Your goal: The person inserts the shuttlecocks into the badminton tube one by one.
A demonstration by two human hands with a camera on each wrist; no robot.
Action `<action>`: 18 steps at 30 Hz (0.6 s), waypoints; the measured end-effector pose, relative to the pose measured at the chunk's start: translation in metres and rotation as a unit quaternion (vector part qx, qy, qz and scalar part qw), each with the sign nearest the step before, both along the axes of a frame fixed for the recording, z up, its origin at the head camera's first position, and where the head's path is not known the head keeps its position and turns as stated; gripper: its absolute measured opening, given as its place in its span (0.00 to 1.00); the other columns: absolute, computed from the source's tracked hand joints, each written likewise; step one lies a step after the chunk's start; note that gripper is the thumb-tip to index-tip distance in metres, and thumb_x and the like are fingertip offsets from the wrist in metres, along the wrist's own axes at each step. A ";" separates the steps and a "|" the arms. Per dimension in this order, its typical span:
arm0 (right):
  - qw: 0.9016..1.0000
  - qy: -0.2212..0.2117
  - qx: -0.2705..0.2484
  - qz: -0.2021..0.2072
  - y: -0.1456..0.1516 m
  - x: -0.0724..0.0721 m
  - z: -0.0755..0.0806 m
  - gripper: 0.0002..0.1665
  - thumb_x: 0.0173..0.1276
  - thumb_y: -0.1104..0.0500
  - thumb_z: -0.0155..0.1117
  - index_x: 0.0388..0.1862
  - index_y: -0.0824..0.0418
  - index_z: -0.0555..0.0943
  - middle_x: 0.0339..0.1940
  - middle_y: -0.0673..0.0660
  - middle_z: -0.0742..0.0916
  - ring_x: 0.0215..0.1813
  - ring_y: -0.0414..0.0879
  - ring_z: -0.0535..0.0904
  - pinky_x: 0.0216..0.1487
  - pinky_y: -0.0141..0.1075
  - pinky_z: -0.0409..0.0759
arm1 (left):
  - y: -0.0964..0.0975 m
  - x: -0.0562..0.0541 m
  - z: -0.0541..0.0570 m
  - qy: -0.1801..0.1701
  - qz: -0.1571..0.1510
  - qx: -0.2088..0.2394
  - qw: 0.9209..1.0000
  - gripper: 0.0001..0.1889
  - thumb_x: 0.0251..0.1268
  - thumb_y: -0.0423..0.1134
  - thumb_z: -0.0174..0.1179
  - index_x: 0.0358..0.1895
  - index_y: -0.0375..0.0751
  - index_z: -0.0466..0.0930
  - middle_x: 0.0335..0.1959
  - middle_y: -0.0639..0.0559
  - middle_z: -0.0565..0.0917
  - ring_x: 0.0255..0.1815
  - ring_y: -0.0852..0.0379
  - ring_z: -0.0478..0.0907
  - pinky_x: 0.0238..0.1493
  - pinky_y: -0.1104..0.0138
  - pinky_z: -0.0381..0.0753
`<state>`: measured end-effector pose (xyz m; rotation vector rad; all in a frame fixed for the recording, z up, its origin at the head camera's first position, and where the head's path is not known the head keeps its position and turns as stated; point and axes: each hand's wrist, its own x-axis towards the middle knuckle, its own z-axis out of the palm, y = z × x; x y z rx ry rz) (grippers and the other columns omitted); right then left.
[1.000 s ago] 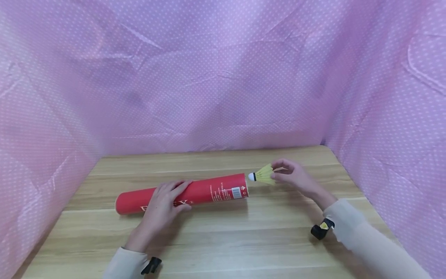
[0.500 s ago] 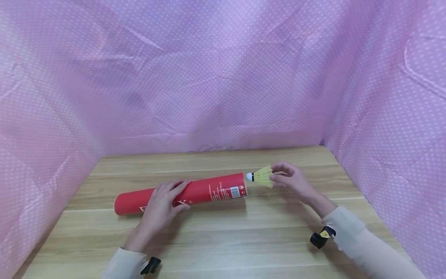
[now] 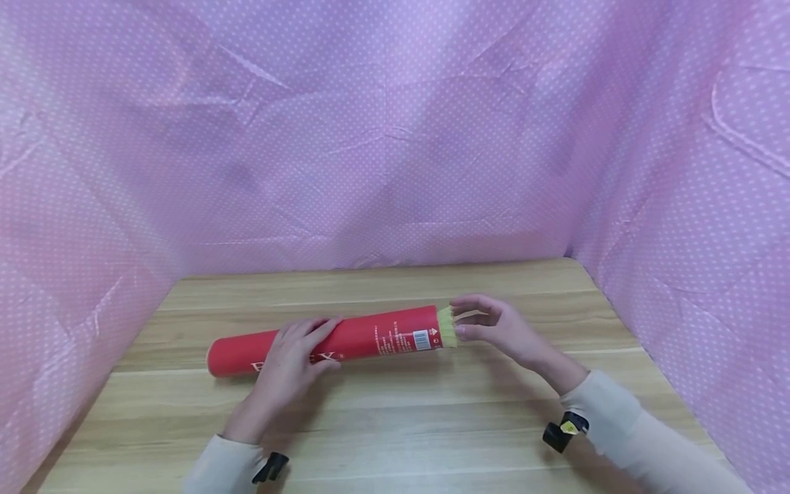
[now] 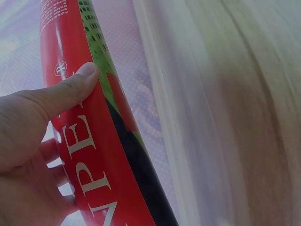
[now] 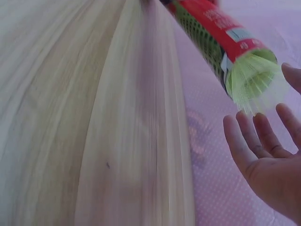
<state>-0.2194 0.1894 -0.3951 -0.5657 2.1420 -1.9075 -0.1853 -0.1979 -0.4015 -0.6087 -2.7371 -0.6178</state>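
Observation:
A red shuttlecock tube lies on its side, its right end slightly farther back. My left hand grips it near the middle, with the thumb across the lettering in the left wrist view. A yellow shuttlecock sits mostly inside the tube's right mouth; only the skirt's rim sticks out and its cork is hidden. Beside that rim is my right hand, fingers spread and loosely bent. In the right wrist view its fingertips are at the skirt's edge, not visibly pinching it.
Both hands work over a light wooden table. A pink dotted cloth hangs behind and on both sides of it. Black cameras are strapped to the wrists, the right camera close above the tabletop.
My right hand has moved left, carrying the shuttlecock cork first into the tube's mouth, and its fingers have spread. The left hand and tube have barely moved.

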 end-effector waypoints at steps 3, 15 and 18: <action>1.000 0.014 0.010 0.003 -0.004 0.002 0.002 0.31 0.67 0.61 0.71 0.68 0.62 0.75 0.62 0.66 0.79 0.62 0.65 0.76 0.55 0.43 0.83 | 0.001 0.000 0.001 0.002 0.002 0.001 1.000 0.44 0.44 0.43 0.82 0.71 0.53 0.74 0.63 0.45 0.77 0.62 0.42 0.71 0.68 0.46 0.63; 0.999 0.042 0.014 -0.002 -0.010 0.007 0.002 0.33 0.65 0.62 0.73 0.69 0.60 0.76 0.64 0.62 0.80 0.64 0.61 0.77 0.55 0.42 0.83 | -0.003 0.000 -0.001 0.010 -0.004 0.001 1.000 0.44 0.45 0.43 0.82 0.71 0.52 0.74 0.63 0.44 0.77 0.62 0.41 0.71 0.68 0.45 0.62; 0.999 0.037 0.008 -0.003 -0.011 0.008 0.002 0.34 0.65 0.63 0.73 0.69 0.63 0.75 0.66 0.63 0.80 0.65 0.63 0.76 0.55 0.42 0.82 | -0.003 0.000 -0.001 0.012 -0.005 0.001 1.000 0.44 0.45 0.42 0.82 0.71 0.52 0.74 0.63 0.44 0.78 0.62 0.40 0.71 0.68 0.45 0.62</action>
